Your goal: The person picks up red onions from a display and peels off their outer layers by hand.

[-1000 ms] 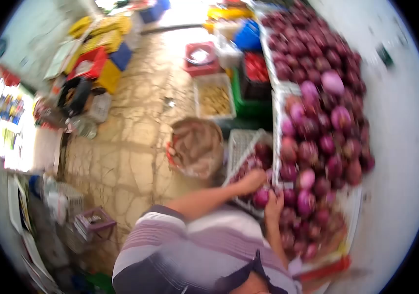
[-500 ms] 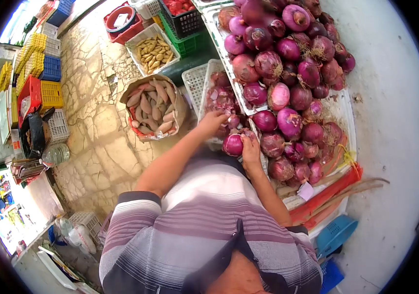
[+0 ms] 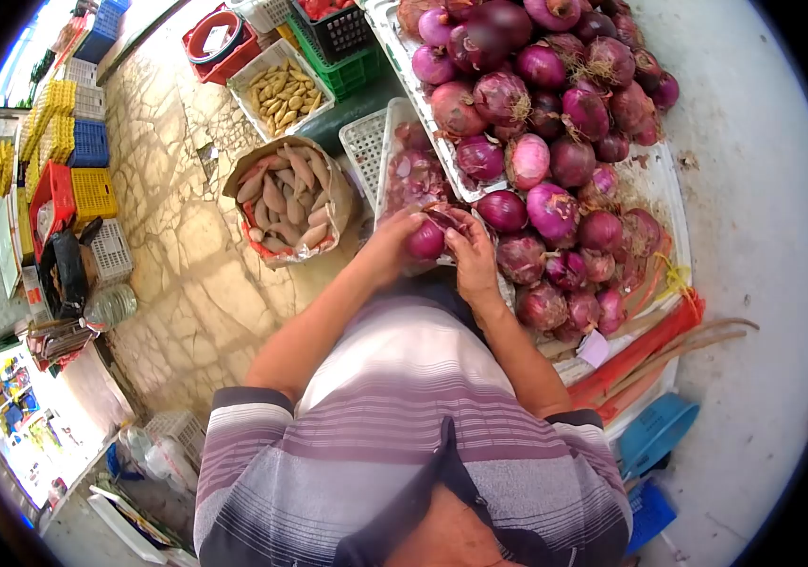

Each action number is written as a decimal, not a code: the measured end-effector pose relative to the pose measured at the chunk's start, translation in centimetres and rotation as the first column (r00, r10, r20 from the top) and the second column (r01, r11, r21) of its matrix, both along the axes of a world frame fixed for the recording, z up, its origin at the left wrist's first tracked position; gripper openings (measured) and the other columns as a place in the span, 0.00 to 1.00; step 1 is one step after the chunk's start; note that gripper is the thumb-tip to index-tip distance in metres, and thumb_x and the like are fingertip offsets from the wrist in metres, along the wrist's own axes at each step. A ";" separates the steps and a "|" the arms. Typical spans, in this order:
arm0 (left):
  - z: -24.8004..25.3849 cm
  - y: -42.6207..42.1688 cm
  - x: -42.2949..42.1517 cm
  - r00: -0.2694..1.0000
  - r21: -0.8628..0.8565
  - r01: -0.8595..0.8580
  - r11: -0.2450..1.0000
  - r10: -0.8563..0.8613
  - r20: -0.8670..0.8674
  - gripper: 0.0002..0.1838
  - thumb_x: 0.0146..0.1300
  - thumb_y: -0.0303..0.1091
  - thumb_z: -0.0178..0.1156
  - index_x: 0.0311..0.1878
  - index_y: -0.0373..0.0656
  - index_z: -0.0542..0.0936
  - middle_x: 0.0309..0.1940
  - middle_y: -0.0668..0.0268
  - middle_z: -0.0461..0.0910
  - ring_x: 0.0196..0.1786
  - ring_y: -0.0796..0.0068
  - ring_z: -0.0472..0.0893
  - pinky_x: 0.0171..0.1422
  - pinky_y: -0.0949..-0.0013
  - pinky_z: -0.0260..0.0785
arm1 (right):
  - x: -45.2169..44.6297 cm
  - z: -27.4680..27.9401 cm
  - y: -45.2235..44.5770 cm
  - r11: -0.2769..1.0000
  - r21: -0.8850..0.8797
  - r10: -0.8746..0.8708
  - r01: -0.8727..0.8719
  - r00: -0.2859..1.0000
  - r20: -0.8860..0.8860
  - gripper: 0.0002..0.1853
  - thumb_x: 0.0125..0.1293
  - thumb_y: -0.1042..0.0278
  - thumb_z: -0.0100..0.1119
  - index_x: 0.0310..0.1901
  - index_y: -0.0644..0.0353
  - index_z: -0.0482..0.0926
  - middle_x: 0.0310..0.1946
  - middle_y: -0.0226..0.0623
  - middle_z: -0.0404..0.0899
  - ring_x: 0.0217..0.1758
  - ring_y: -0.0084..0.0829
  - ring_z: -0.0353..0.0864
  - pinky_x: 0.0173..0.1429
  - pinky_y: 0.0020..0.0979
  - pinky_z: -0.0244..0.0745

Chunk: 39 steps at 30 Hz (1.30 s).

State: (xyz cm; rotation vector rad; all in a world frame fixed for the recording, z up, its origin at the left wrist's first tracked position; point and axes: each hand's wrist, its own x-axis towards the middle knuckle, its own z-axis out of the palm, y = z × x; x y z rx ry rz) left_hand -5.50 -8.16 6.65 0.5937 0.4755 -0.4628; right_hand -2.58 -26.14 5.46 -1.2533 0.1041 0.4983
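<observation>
A red onion [image 3: 425,241] is held between my two hands, above the near end of a crate of onion skins [image 3: 415,180]. My left hand [image 3: 394,244] is closed around the onion's left side. On the other side, my right hand [image 3: 472,255] is closed with thumb and fingers at the onion's upper right, where a dark flap of skin shows. Just to the right lies a large heap of red onions [image 3: 555,213], partly on a white tray [image 3: 437,142].
A paper sack of sweet potatoes [image 3: 342,194] stands on the stone floor to the left. Behind it are a white crate of small yellowish roots [image 3: 281,99] and a green crate [image 3: 352,74]. Red plastic [image 3: 654,340] and a blue basin [image 3: 659,435] lie to the right.
My left hand has come back from the skins crate to the onion. The onion and my right hand have shifted slightly left and up, and the view has moved a little.
</observation>
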 end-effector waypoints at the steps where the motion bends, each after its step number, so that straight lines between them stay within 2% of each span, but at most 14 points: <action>1: 0.5 -0.3 -0.1 0.997 -0.053 -0.062 0.997 0.060 -0.038 0.26 0.75 0.44 0.56 0.73 0.49 0.68 0.63 0.61 0.77 0.59 0.62 0.82 0.60 0.50 0.78 | -0.3 -0.3 -0.1 1.000 -0.026 -0.013 0.013 1.000 0.019 0.26 0.73 0.71 0.59 0.70 0.67 0.68 0.61 0.40 0.75 0.64 0.30 0.74 0.67 0.31 0.74; 3: 1.8 -1.1 -0.1 0.977 -0.153 -0.189 0.970 0.171 -0.124 0.24 0.78 0.47 0.53 0.70 0.44 0.71 0.61 0.60 0.80 0.60 0.62 0.82 0.62 0.51 0.80 | -0.6 -0.5 -0.3 0.998 -0.065 -0.007 0.009 0.999 0.041 0.27 0.73 0.70 0.58 0.70 0.67 0.67 0.62 0.40 0.75 0.64 0.30 0.75 0.67 0.31 0.73; 5: 0.0 -1.5 -0.5 0.993 0.016 -0.117 0.993 0.117 0.014 0.25 0.78 0.48 0.51 0.70 0.45 0.70 0.61 0.59 0.79 0.61 0.60 0.81 0.63 0.48 0.79 | -1.1 -0.4 -0.6 0.996 -0.088 0.028 -0.024 0.999 0.043 0.26 0.74 0.70 0.57 0.71 0.67 0.66 0.64 0.41 0.75 0.63 0.29 0.77 0.68 0.31 0.73; 7: 0.4 -1.5 -0.5 0.995 0.010 -0.093 0.996 0.093 0.032 0.25 0.79 0.50 0.49 0.70 0.45 0.70 0.62 0.58 0.79 0.62 0.59 0.81 0.64 0.46 0.78 | -1.2 0.3 -0.6 0.996 -0.081 0.053 -0.047 0.996 0.075 0.27 0.73 0.70 0.58 0.71 0.67 0.66 0.64 0.41 0.75 0.64 0.30 0.76 0.68 0.31 0.73; 9: 1.1 -1.3 -0.4 0.993 -0.171 -0.112 0.979 0.102 -0.063 0.26 0.79 0.51 0.48 0.70 0.45 0.70 0.62 0.58 0.79 0.62 0.58 0.81 0.64 0.45 0.77 | -0.9 0.3 -0.6 0.995 -0.090 0.053 -0.042 0.990 0.132 0.26 0.74 0.69 0.58 0.70 0.68 0.67 0.63 0.41 0.75 0.64 0.30 0.76 0.68 0.31 0.73; 12: 1.1 -1.9 -0.5 0.989 -0.147 -0.111 0.983 0.094 -0.115 0.26 0.79 0.50 0.48 0.71 0.45 0.69 0.64 0.57 0.78 0.63 0.57 0.80 0.65 0.41 0.76 | -0.4 0.8 -1.1 0.998 -0.055 0.018 -0.009 0.987 0.162 0.24 0.75 0.69 0.58 0.68 0.68 0.70 0.61 0.40 0.77 0.63 0.28 0.77 0.68 0.30 0.73; 15: 1.4 -1.3 -0.6 0.998 -0.157 0.010 0.988 -0.021 -0.066 0.26 0.79 0.50 0.49 0.72 0.46 0.69 0.66 0.58 0.77 0.66 0.58 0.79 0.67 0.39 0.73 | 0.1 0.4 -1.4 0.988 -0.149 -0.009 0.032 0.989 0.147 0.22 0.77 0.69 0.57 0.67 0.68 0.72 0.59 0.38 0.79 0.61 0.26 0.77 0.67 0.29 0.73; 18: 0.8 -1.1 -0.9 1.000 -0.218 0.011 0.976 -0.009 0.013 0.28 0.77 0.51 0.52 0.72 0.47 0.68 0.67 0.59 0.76 0.67 0.58 0.77 0.68 0.38 0.72 | 0.2 1.4 -1.3 0.995 -0.101 0.006 0.005 0.994 0.107 0.21 0.76 0.71 0.55 0.68 0.68 0.71 0.58 0.37 0.80 0.60 0.25 0.78 0.67 0.28 0.73; 21: -0.5 -1.2 -1.1 0.991 -0.261 -0.042 0.964 0.072 0.109 0.29 0.76 0.51 0.55 0.73 0.48 0.67 0.67 0.60 0.76 0.68 0.59 0.77 0.68 0.38 0.73 | 0.2 3.7 -1.3 0.995 -0.061 0.084 -0.076 0.986 0.142 0.24 0.75 0.73 0.55 0.70 0.67 0.70 0.60 0.36 0.78 0.60 0.24 0.77 0.65 0.26 0.73; 24: -0.4 -1.5 -1.0 0.991 -0.270 -0.058 0.961 0.088 0.101 0.30 0.74 0.50 0.58 0.74 0.50 0.66 0.66 0.61 0.76 0.68 0.60 0.77 0.69 0.39 0.73 | -0.1 2.4 -0.8 0.995 -0.066 0.081 -0.070 0.977 0.196 0.27 0.72 0.73 0.55 0.72 0.66 0.67 0.62 0.36 0.75 0.62 0.23 0.76 0.65 0.25 0.73; 27: 0.8 -2.0 -0.8 0.980 -0.219 -0.101 0.970 0.135 0.145 0.31 0.72 0.47 0.62 0.74 0.50 0.66 0.67 0.62 0.75 0.68 0.62 0.77 0.69 0.41 0.73 | 0.1 2.8 -0.6 0.997 0.050 0.065 -0.065 0.998 -0.001 0.29 0.71 0.72 0.57 0.73 0.66 0.65 0.64 0.36 0.73 0.63 0.24 0.74 0.65 0.26 0.71; 30: 1.6 -2.1 -0.7 0.979 -0.203 -0.103 0.974 0.135 0.151 0.37 0.65 0.45 0.69 0.73 0.51 0.63 0.67 0.62 0.72 0.67 0.60 0.76 0.70 0.43 0.72 | 0.3 3.2 -0.5 0.997 0.051 0.059 -0.057 0.998 -0.039 0.31 0.71 0.71 0.57 0.74 0.67 0.64 0.65 0.37 0.73 0.64 0.26 0.74 0.68 0.28 0.70; 33: 2.6 -2.3 -0.5 0.971 -0.189 -0.136 0.973 0.168 0.168 0.38 0.64 0.42 0.70 0.74 0.51 0.63 0.67 0.61 0.72 0.67 0.61 0.76 0.68 0.45 0.73 | 0.4 3.9 -0.3 0.998 0.035 0.060 -0.061 0.997 0.046 0.32 0.70 0.70 0.56 0.74 0.68 0.63 0.65 0.38 0.72 0.64 0.28 0.73 0.69 0.29 0.68; 39: 1.6 -2.1 -0.7 0.972 -0.079 -0.150 0.985 0.162 0.172 0.38 0.66 0.36 0.67 0.76 0.49 0.60 0.67 0.59 0.72 0.66 0.59 0.77 0.66 0.50 0.75 | 0.1 2.4 -0.2 0.998 0.041 0.045 -0.047 0.997 0.065 0.32 0.71 0.68 0.55 0.74 0.68 0.63 0.65 0.40 0.73 0.64 0.28 0.73 0.69 0.29 0.68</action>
